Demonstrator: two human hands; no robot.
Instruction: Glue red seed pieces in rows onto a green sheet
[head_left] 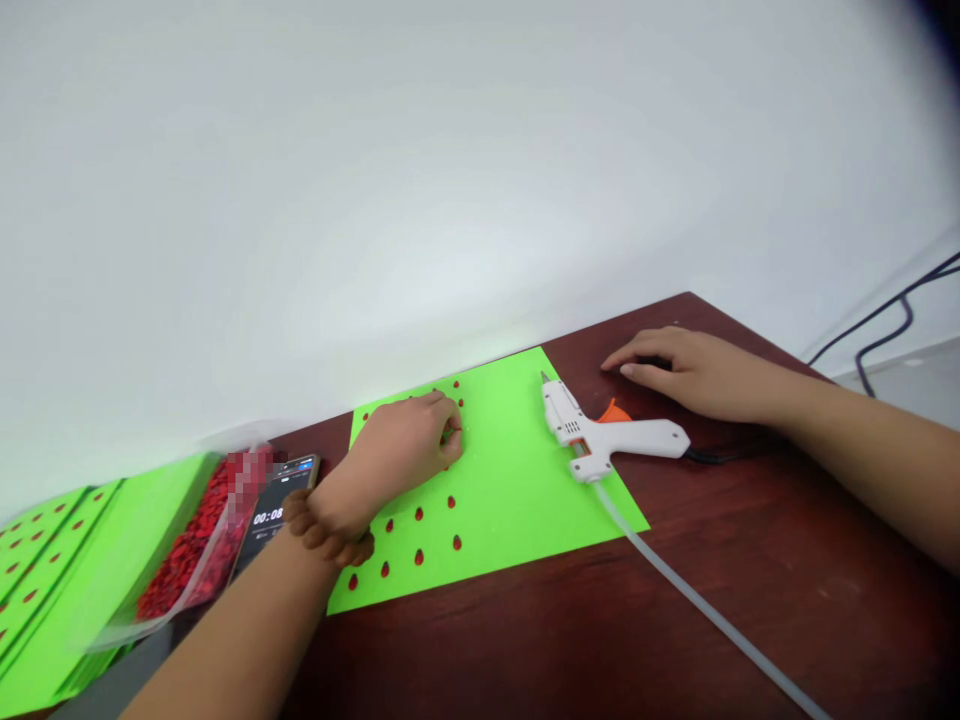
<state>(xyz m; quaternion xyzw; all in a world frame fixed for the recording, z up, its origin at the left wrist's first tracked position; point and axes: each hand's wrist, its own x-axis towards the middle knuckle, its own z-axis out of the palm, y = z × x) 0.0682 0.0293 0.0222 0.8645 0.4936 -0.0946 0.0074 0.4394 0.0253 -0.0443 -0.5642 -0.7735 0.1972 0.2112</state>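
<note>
L hand (409,445): fingers curled, tips pressed down on green sheet (517,480) nr its far edge; can't tell if they pinch anything. Bead bracelet (330,535) on wrist. Red drops (418,513) in rows on sheet around the hand. R hand (690,372): flat, released, palm down on table (750,540), just beyond glue gun (600,435). Gun lies on its side across sheet's R edge, glue stick (712,610) trailing toward the person. Phone (274,505) and tray (195,545) of red bits L of sheet.

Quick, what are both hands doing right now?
Left hand: fingers curled shut on the green sheet; anything pinched is hidden.
Right hand: open, flat on the table beside the glue gun.
</note>
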